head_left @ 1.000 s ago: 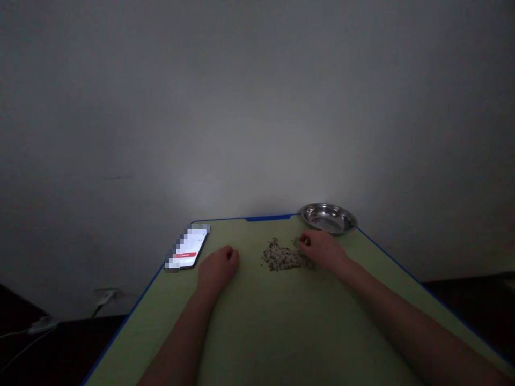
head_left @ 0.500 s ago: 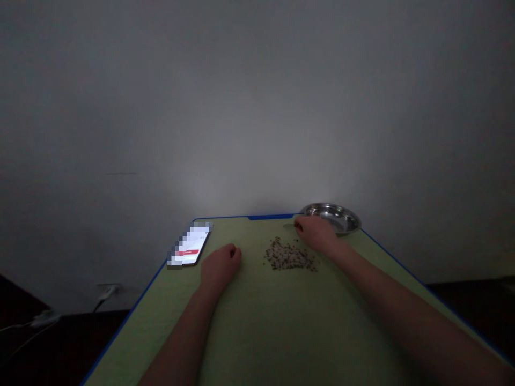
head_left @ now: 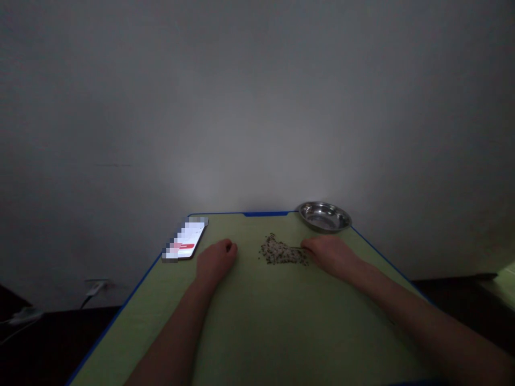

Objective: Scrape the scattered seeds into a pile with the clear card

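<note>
A loose pile of small pale and dark grains [head_left: 281, 252] lies on the green tabletop, with a few strays around it. My right hand [head_left: 328, 254] is at the pile's right edge, fingers pinched on a thin spoon [head_left: 296, 247] whose end reaches into the grains; most of it is hidden by the fingers and the dim light. To the left of the pile, my left hand [head_left: 217, 260] rests on the table in a loose fist, with nothing visible in it. Behind my right hand stands a shallow shiny metal bowl [head_left: 325, 217].
A phone [head_left: 187, 240] with a lit screen lies at the table's left edge. The green table [head_left: 257, 321] has a blue rim and stands against a grey wall [head_left: 257, 107]. A plug with a cable [head_left: 95, 289] is low on the wall at left.
My right hand has come from beside the bowl back toward me, bringing the spoon down to the grains. The left hand stays closed in place. The view has shifted slightly.
</note>
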{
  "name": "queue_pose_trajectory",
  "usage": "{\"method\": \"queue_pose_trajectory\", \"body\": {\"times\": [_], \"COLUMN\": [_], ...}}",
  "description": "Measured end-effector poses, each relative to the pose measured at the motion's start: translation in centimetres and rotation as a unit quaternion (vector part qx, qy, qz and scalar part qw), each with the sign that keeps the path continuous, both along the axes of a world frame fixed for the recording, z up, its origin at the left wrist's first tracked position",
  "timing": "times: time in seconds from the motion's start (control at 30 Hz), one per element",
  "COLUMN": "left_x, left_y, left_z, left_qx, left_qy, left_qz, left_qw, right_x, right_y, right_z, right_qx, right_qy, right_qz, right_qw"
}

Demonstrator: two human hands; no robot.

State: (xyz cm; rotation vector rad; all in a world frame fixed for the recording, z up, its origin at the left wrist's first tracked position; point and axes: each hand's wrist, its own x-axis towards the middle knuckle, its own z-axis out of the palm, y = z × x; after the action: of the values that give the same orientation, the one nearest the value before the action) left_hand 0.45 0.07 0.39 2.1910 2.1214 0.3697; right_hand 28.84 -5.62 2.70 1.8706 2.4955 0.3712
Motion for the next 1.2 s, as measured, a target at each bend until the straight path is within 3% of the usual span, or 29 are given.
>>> {"method": "queue_pose_trajectory", "body": {"times": [0.27, 0.57, 0.87, 1.03, 1.2], "left_x": [0.1, 0.2, 0.2, 0.2, 0.3], "left_y": [0.2, 0.3, 0.1, 0.2, 0.1], "left_z": [0.2, 0.2, 0.4, 0.2, 0.0], "left_qx": [-0.004, -0.003, -0.005, 0.0, 0.005], "left_qy": [-0.007, -0.001, 0.004, -0.002, -0.008], "left_qz": [-0.008, -0.009, -0.012, -0.013, -0.013], "left_qw": [1.0, 1.0, 1.0, 1.0, 1.0], "right_x": [-0.6, -2.5, -3.7, -2.3, 1.6], "right_y": [-2.7, -3.9, -4.4, -4.3, -2.8], "right_z": [0.7, 0.4, 0.4, 0.7, 0.9], "right_qx": [-0.011, -0.036, -0.046, -0.043, -0.045], "right_qy": [0.084, 0.18, 0.202, 0.256, 0.324], "right_qz": [-0.015, -0.052, -0.044, -0.05, -0.077], "right_qw": [0.996, 0.982, 0.977, 0.965, 0.942]}}
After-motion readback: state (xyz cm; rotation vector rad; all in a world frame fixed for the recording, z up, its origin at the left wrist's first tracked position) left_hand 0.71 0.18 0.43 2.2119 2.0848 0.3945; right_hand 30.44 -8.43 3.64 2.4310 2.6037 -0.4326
